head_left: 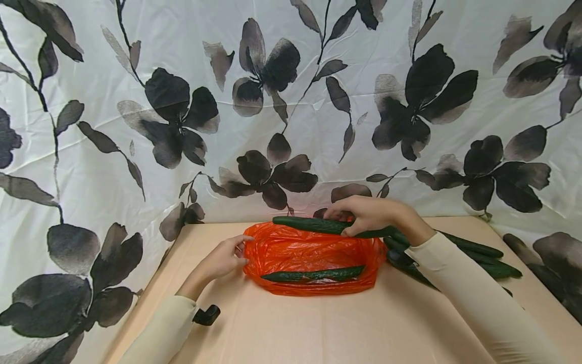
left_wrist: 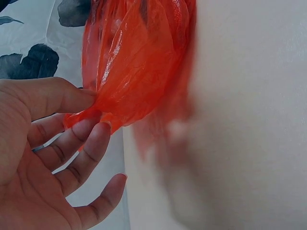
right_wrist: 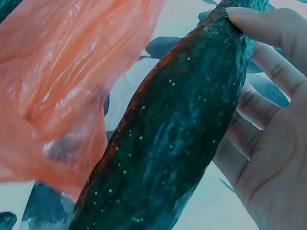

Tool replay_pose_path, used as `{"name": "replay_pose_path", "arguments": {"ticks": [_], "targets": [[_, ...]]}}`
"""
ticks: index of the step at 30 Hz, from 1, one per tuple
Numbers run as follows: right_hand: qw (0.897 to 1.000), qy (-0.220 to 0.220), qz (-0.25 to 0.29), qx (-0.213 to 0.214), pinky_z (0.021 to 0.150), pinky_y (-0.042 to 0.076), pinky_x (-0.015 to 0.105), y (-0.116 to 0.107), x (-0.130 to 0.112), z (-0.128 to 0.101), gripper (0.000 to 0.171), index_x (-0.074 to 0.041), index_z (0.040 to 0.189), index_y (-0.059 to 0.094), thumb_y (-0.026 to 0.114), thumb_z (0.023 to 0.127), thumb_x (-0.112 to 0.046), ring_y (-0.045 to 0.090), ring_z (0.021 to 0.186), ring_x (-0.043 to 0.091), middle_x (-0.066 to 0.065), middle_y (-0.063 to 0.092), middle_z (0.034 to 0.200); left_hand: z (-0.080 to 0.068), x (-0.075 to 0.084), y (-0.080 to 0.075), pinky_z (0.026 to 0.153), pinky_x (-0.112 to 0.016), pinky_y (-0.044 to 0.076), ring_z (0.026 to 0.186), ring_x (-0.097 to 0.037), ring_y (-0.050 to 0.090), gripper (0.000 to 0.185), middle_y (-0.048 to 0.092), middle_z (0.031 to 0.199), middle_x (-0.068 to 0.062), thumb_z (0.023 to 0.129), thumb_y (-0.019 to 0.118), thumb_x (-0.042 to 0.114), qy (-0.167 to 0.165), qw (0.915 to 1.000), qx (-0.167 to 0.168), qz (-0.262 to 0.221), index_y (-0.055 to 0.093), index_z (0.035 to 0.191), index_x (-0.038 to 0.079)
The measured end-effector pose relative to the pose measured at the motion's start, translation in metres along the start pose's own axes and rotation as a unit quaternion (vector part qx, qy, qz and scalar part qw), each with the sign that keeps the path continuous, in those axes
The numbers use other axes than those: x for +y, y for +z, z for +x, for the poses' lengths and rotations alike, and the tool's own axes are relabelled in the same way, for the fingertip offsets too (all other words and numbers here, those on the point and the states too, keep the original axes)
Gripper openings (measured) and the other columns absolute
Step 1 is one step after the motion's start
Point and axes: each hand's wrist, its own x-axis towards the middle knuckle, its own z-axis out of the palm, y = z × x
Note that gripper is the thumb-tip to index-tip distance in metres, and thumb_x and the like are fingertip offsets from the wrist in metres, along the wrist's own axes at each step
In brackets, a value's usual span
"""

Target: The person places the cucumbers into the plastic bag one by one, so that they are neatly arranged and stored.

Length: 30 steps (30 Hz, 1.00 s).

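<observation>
A red plastic bag (head_left: 295,253) lies on the table with its mouth spread, and one dark green cucumber (head_left: 313,274) rests in it along the near side. My left hand (head_left: 225,260) pinches the bag's left end between thumb and fingers; the left wrist view shows the gathered film (left_wrist: 134,72) at the fingertips. Over the bag's far edge, my right hand (head_left: 368,215) grips a second cucumber (head_left: 313,224), held lengthwise across the opening. In the right wrist view this cucumber (right_wrist: 163,120) has bumpy skin with pale specks, the thumb on one side and fingers behind.
Several more cucumbers (head_left: 495,268) lie in a pile right of the bag, partly hidden by the right forearm. The light wooden table (head_left: 291,328) reaches back to a white cloth (head_left: 327,101) with dark flowers. A black wrist strap piece (head_left: 206,315) juts from the left sleeve.
</observation>
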Motion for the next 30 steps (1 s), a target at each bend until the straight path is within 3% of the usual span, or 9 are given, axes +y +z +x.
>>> {"name": "replay_pose_path", "arguments": {"ticks": [18,26,30], "targets": [[0.998,-0.07,0.009,-0.004,0.099,0.05,0.043,0.022,0.002,0.038,0.051,-0.015,0.138,0.055,0.073,0.09,-0.017,0.06,0.113,0.02,0.003,0.06,0.135,0.004,0.0,0.004,0.076,-0.032,0.049,0.083,-0.02,0.056,0.055,0.06,0.092,-0.009,0.082,0.072,-0.005,-0.005,1.0,0.007,0.003,0.058,0.135,-0.003],[0.997,-0.069,0.018,-0.01,0.102,0.049,0.049,0.035,0.007,0.052,0.053,-0.016,0.139,0.053,0.073,0.09,-0.017,0.059,0.117,0.021,0.003,0.059,0.136,0.006,0.0,0.005,0.075,-0.032,0.049,0.084,-0.02,0.056,0.056,0.061,0.092,-0.01,0.081,0.072,-0.005,-0.004,0.9999,0.011,0.008,0.058,0.135,-0.004],[0.998,-0.058,0.015,-0.018,0.102,0.049,0.046,0.043,0.011,0.056,0.052,-0.02,0.139,0.052,0.073,0.091,-0.02,0.058,0.117,0.019,0.0,0.059,0.135,0.007,0.0,0.005,0.076,-0.033,0.049,0.084,-0.02,0.056,0.056,0.061,0.092,-0.01,0.081,0.071,-0.006,-0.006,0.9999,0.011,0.01,0.058,0.135,-0.004]]}}
